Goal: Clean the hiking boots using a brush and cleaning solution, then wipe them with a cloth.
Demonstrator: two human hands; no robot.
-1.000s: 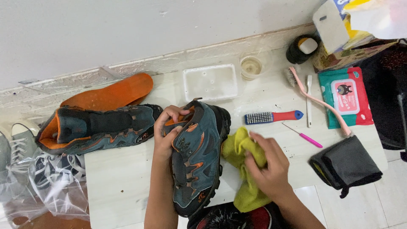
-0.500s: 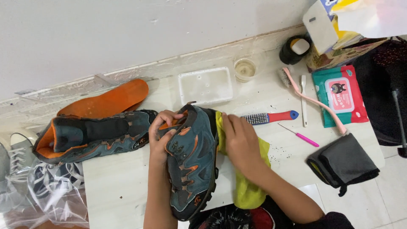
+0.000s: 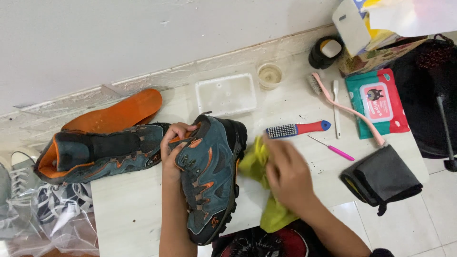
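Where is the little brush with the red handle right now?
In the head view, the red-handled brush lies on the table right of centre, just above the right hand and yellow cloth, beside the thin pink pick.

I note a second boot (image 3: 100, 154) lying left of the left hand (image 3: 172, 150), an orange insole (image 3: 116, 113) beyond it. Past the hands sit a white tray (image 3: 226, 94) and small glass cup (image 3: 270, 75). Right of the right hand (image 3: 288, 173): red-handled brush (image 3: 297, 129), pink pick (image 3: 333, 148), wipes pack (image 3: 377, 102), folded dark cloth (image 3: 382, 177).
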